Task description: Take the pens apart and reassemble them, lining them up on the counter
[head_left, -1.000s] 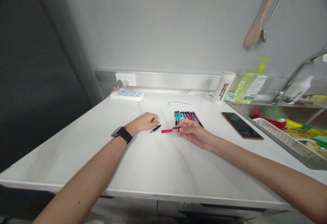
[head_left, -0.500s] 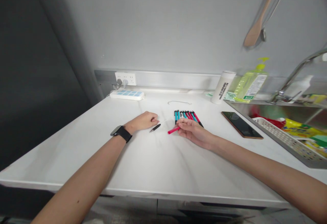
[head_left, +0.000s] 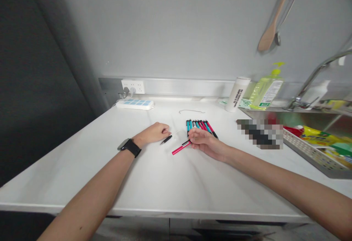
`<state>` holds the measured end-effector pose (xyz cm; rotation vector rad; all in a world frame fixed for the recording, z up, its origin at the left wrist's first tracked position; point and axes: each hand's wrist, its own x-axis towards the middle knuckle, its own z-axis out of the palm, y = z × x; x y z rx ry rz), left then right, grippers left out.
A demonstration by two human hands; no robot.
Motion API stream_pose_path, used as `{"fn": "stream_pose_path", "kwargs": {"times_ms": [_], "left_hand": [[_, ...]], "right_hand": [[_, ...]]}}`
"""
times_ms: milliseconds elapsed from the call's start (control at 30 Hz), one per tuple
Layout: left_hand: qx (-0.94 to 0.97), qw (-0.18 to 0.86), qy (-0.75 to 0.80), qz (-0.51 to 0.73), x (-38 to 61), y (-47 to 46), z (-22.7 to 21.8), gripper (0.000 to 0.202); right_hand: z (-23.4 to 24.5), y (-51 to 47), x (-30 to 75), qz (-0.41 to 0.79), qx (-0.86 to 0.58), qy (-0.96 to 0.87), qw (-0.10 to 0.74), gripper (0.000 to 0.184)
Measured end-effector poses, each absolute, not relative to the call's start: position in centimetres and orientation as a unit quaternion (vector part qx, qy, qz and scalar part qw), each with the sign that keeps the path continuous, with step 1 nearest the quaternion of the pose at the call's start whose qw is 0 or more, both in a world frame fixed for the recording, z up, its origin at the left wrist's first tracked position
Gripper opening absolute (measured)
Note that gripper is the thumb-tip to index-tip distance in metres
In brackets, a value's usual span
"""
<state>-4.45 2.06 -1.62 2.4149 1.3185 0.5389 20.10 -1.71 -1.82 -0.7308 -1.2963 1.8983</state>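
Plainly, the right hand grips a pink barrel, left hand curled closed, bare worktop reaching the front edge.

Pens on countertop, power strip back left, sink far right

Counter: glowing pretty bright
Dark panel: going near-black at 9 o'clock
Pens: looking kinda soft
Sink packets: blurring badly, 3 o'clock
Mosaic patch: pixelating around 3:30
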Motion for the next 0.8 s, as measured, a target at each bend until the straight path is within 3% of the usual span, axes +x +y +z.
{"fn": "stream_pose_path", "kwargs": {"times_ms": [800], "left_hand": [[0.859, 0.154, 0.459, 0.169, -4.54, 1.99, -1.34, 0.027]], "right_hand": [[-2.17, -1.52, 19.97, 0.734, -0.288, -0.499, 0.360, 0.034]]}}
